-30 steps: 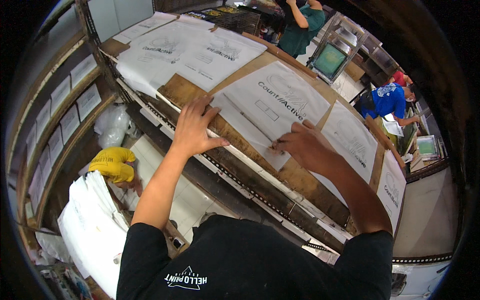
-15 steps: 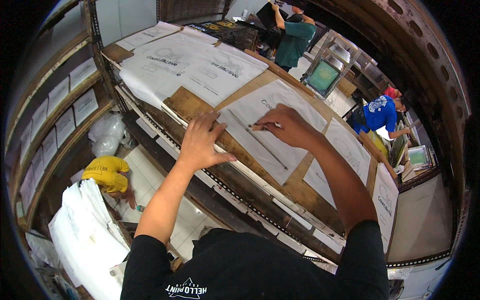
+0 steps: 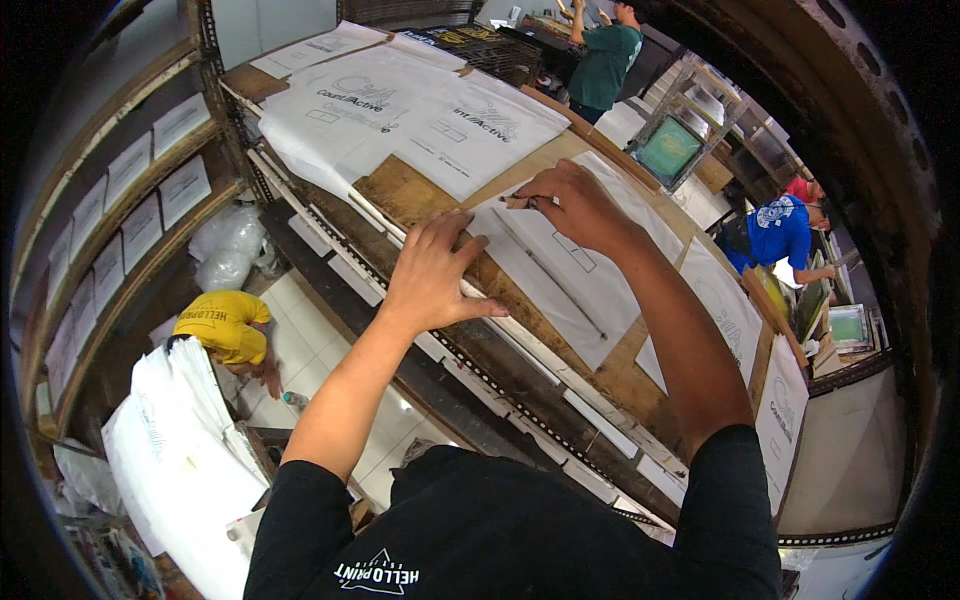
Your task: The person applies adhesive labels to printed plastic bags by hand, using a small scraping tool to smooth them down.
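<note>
My left hand (image 3: 437,272) rests with fingers spread on the near edge of a slanted brown board (image 3: 408,190). Its fingertips touch the board beside a white printed sheet (image 3: 598,310). My right hand (image 3: 575,208) is closed in a pinch on a small tan piece (image 3: 517,202), held at the sheet's upper left part; its exact kind is unclear. A thin grey strip (image 3: 550,274) runs lengthwise along the sheet, below the right hand. My right hand and forearm hide part of the sheet's print.
More printed sheets (image 3: 350,110) lie on the board to the left, and another sheet (image 3: 700,315) to the right. Loaded shelves (image 3: 140,240) stand at left. A person in yellow (image 3: 222,328) crouches below; others in green (image 3: 607,65) and blue (image 3: 778,232) work beyond.
My right hand has moved with the tan piece toward the strip's upper left end. My left hand stays by the sheet's edge. The whole view has shifted slightly.
</note>
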`<move>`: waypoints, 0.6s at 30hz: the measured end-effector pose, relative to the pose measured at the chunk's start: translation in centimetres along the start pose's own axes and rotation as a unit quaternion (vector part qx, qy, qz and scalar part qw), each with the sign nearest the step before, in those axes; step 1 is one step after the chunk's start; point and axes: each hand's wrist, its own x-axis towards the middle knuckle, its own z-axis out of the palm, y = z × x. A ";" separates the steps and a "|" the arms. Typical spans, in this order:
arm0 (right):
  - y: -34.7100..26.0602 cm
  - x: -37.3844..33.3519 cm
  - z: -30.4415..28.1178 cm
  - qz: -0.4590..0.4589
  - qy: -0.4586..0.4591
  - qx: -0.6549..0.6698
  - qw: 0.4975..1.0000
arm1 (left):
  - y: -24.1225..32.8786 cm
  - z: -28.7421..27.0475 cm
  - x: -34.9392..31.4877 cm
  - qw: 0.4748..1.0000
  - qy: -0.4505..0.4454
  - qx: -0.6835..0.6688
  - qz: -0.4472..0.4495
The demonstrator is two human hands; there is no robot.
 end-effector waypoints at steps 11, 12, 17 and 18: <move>0.2 1.5 3.5 -0.036 -0.009 -0.023 0.999 | -0.1 0.1 0.1 1.000 -0.016 0.015 -0.009; 0.2 1.6 3.6 -0.032 -0.018 -0.027 0.999 | 0.0 0.1 0.2 1.000 -0.020 0.013 -0.012; 0.0 1.2 2.9 -0.024 -0.062 -0.021 0.998 | 0.2 -0.3 0.5 0.999 -0.037 0.007 -0.025; 0.1 0.8 2.5 -0.030 -0.069 -0.030 0.997 | 0.4 -0.4 0.6 0.999 -0.040 0.006 -0.025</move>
